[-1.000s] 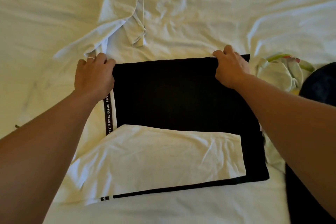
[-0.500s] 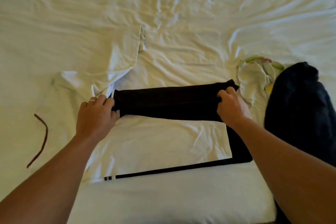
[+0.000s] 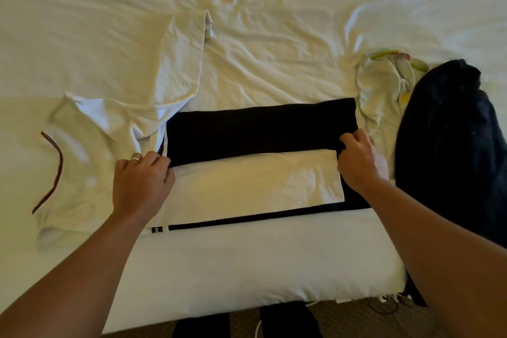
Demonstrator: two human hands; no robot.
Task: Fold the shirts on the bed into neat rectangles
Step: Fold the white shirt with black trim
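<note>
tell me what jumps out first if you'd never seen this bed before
The eye lands on the black and white shirt at the bed's near edge, its black top panel folded toward the viewer. The left hand and right hand each grip an end of that fold. Next comes the dark garment heaped at the right, and a white shirt spread out at the left.

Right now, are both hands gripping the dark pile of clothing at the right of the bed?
No, the left hand and right hand grip the black-and-white shirt.
</note>
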